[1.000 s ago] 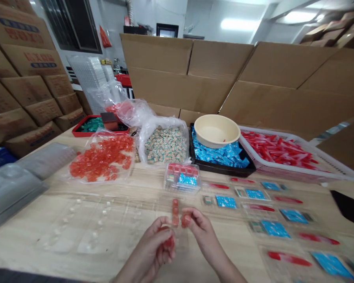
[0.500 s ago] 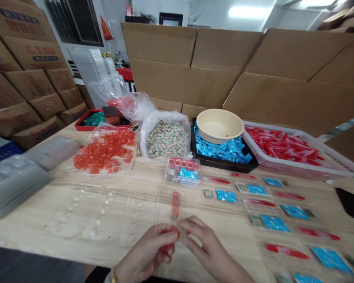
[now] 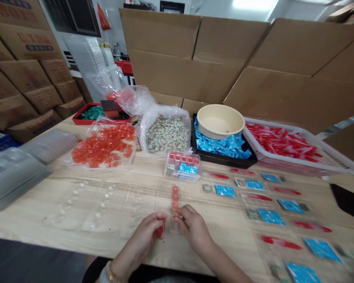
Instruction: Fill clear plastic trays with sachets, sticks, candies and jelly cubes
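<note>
My left hand (image 3: 146,234) is closed around small translucent red plastic pieces (image 3: 159,231), one showing at its fingertips. The fingers of my right hand (image 3: 194,226) are pinched at the near end of a row of red pieces (image 3: 175,196). That row sits in a clear plastic blister tray (image 3: 165,196) lying on the table. The fingertips partly hide the piece they touch. More clear trays (image 3: 94,204) lie flat to the left. Beyond the row stands a stacked clear pack (image 3: 183,167) with red pieces and a blue sachet inside.
A bag of red pieces (image 3: 106,145), a bag of small printed packets (image 3: 168,133), a black tray (image 3: 224,159) of blue sachets under a cream bowl (image 3: 221,122), and a white basket (image 3: 283,165) of red sticks line the back. Filled trays (image 3: 271,216) spread at right; a cardboard wall (image 3: 188,74) stands behind.
My right hand has moved slightly away and up to the row's near end, where its fingers now pinch. My left hand has drawn back leftward, still holding red pieces. The view has tilted slightly down.
</note>
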A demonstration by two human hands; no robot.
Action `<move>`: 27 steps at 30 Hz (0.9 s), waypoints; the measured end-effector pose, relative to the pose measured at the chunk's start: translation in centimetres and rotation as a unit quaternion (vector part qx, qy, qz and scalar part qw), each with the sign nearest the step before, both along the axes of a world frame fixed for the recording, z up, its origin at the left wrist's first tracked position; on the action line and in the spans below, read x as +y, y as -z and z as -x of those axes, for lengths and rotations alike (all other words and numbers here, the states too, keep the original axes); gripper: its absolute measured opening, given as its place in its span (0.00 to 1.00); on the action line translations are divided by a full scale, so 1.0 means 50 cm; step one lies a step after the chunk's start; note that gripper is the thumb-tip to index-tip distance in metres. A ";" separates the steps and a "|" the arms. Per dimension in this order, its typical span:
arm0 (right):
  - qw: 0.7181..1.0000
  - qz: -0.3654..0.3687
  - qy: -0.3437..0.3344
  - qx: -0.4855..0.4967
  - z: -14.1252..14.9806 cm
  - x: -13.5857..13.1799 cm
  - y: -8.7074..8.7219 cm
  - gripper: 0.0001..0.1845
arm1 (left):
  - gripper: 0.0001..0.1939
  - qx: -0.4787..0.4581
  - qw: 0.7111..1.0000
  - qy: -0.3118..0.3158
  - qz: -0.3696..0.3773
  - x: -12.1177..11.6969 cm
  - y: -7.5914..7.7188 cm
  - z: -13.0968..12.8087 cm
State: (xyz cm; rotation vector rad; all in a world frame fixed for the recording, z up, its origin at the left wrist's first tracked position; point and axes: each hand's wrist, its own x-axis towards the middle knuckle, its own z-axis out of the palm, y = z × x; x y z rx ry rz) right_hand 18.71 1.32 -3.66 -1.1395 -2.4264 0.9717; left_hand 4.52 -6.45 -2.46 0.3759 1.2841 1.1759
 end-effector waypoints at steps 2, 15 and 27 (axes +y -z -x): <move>0.998 -0.023 0.002 -0.050 0.014 0.005 0.022 0.09 | 0.13 0.005 1.000 0.004 -0.009 -0.001 0.011 0.007; 0.992 -0.039 -0.029 -0.115 0.002 0.010 0.005 0.09 | 0.13 0.009 0.999 -0.048 -0.010 0.000 0.025 0.015; 0.987 0.021 -0.095 0.124 0.012 -0.022 -0.071 0.04 | 0.14 -0.092 0.994 -0.049 -0.028 0.006 -0.029 -0.012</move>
